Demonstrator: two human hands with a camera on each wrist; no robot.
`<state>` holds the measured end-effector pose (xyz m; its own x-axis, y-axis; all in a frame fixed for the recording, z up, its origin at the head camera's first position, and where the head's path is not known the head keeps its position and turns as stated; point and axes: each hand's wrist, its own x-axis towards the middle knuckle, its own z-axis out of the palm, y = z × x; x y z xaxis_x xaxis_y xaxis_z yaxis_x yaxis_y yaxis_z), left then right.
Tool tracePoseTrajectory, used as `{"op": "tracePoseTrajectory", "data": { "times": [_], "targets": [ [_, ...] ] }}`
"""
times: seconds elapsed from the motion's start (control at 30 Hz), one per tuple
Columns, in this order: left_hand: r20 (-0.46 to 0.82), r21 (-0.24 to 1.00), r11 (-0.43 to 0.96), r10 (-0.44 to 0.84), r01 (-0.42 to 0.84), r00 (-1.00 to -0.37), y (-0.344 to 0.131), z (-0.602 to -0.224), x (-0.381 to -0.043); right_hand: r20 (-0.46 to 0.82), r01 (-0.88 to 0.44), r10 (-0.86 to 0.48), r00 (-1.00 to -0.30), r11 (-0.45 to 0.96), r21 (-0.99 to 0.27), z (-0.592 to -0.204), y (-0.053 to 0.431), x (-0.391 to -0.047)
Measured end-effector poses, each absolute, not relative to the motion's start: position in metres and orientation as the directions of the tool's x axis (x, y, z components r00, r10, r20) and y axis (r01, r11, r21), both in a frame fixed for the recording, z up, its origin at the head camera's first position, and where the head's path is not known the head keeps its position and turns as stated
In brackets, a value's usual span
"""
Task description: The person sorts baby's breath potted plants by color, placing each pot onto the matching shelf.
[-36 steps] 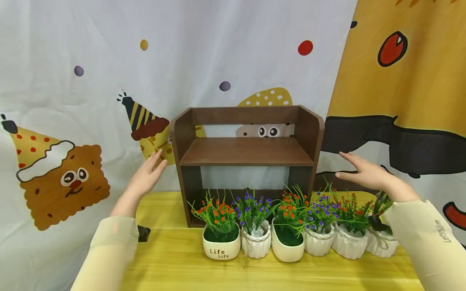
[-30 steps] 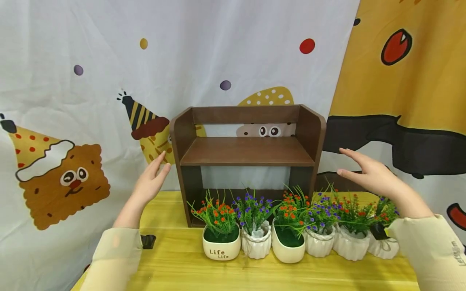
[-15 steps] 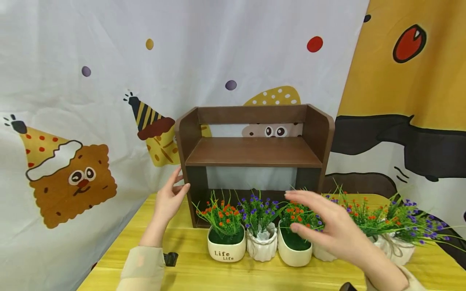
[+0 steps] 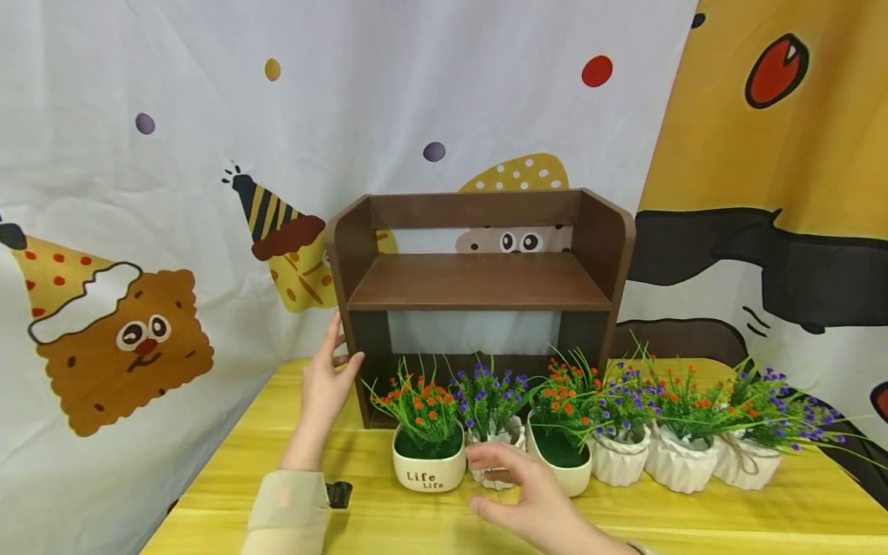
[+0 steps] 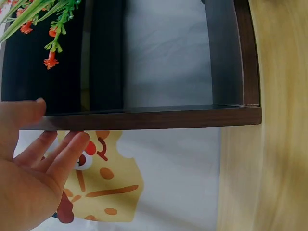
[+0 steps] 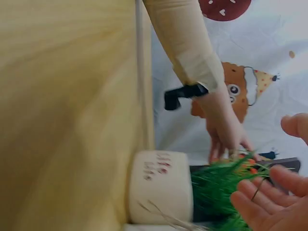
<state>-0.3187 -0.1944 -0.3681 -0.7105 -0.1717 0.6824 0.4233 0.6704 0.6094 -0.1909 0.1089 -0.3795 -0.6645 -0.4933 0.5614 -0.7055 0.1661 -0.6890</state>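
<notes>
Brown shelf (image 4: 479, 281) stands upright toward the back edge of the desk (image 4: 388, 532), its front facing the person. Before it, six potted plants (image 4: 620, 462) run in a row from the shelf's left end out toward the desk's right edge. A moment ago both hands hung spread on either side of the shelf; now the left hand (image 4: 327, 385) is at the left panel, thumb and relaxed fingers parted around its front edge (how firmly they press, I cannot tell). The right hand (image 4: 534, 501) has swung down and leftward, in front of the second pot (image 4: 513, 433), thumb well apart from loosely bent fingers, gripping nothing; whether it touches that pot is unclear. My judgement: this brings the pots at the row's left end within its reach, with none lifted and all six on the desk. Just beside its fingertips sits the cream "Life" pot (image 4: 430, 466), brown lettering facing the person.
</notes>
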Motion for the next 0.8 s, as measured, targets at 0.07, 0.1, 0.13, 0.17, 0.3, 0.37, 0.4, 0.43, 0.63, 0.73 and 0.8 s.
{"op": "tracePoseTrajectory", "data": {
  "times": [0.07, 0.1, 0.13, 0.17, 0.3, 0.37, 0.4, 0.43, 0.63, 0.73, 0.8],
  "targets": [
    [0.688, 0.595, 0.694, -0.178, 0.405, -0.704, -0.194, -0.369, -0.320, 0.468, -0.622, -0.516, -0.717, 0.171, -0.764, -0.390, 0.106, -0.193],
    [0.690, 0.590, 0.703, -0.182, 0.398, -0.700, -0.194, -0.370, -0.320, 0.417, -0.578, -0.532, -0.737, 0.176, -0.797, -0.394, 0.104, -0.194],
    [0.692, 0.586, 0.709, -0.187, 0.393, -0.697, -0.193, -0.370, -0.321, 0.367, -0.539, -0.548, -0.752, 0.189, -0.821, -0.397, 0.103, -0.195],
    [0.694, 0.587, 0.709, -0.192, 0.391, -0.693, -0.193, -0.370, -0.321, 0.322, -0.506, -0.561, -0.763, 0.207, -0.837, -0.400, 0.102, -0.195],
    [0.695, 0.590, 0.702, -0.190, 0.399, -0.694, -0.191, -0.372, -0.322, 0.200, -0.440, -0.575, -0.793, 0.314, -0.841, -0.409, 0.100, -0.195],
    [0.695, 0.588, 0.703, -0.186, 0.400, -0.695, -0.191, -0.373, -0.323, 0.182, -0.446, -0.571, -0.801, 0.365, -0.817, -0.411, 0.099, -0.196],
    [0.692, 0.588, 0.706, -0.185, 0.396, -0.697, -0.191, -0.374, -0.323, 0.172, -0.441, -0.566, -0.806, 0.380, -0.813, -0.412, 0.098, -0.197],
    [0.691, 0.586, 0.709, -0.184, 0.393, -0.699, -0.191, -0.374, -0.324, 0.162, -0.434, -0.558, -0.814, 0.399, -0.808, -0.413, 0.097, -0.198],
    [0.684, 0.579, 0.722, -0.176, 0.380, -0.707, -0.193, -0.377, -0.326, 0.095, -0.327, -0.501, -0.860, 0.399, -0.856, -0.416, 0.088, -0.204],
    [0.687, 0.574, 0.724, -0.169, 0.384, -0.707, -0.193, -0.378, -0.327, 0.088, -0.296, -0.494, -0.865, 0.361, -0.884, -0.418, 0.085, -0.205],
    [0.687, 0.574, 0.722, -0.168, 0.387, -0.707, -0.192, -0.377, -0.327, 0.090, -0.277, -0.503, -0.859, 0.311, -0.909, -0.419, 0.084, -0.206]
  ]
}}
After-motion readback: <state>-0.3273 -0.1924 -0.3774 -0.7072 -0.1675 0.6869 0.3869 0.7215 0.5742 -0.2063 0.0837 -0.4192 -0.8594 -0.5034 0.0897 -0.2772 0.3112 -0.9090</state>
